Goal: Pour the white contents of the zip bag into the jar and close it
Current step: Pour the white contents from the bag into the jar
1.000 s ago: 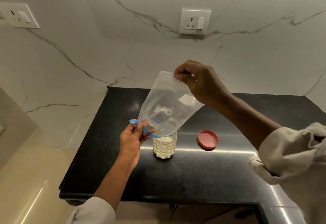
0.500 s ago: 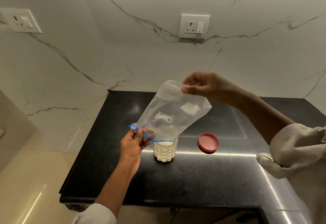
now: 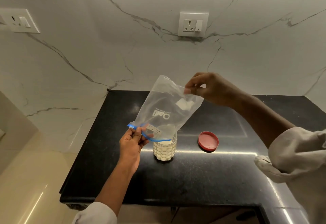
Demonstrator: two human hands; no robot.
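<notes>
Upended zip bag (image 3: 167,110) between both hands, over jar (image 3: 165,148)

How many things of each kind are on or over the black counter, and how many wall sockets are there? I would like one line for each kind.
Zip bag: 1
Jar: 1
Red lid: 1
Wall sockets: 2
Total: 5

jar (image 3: 165,148) mid-counter (image 3: 194,179), zip bag (image 3: 167,110) inverted above it, lid (image 3: 208,140) at jar's 3 o'clock, wall socket (image 3: 193,24) at 12
</notes>
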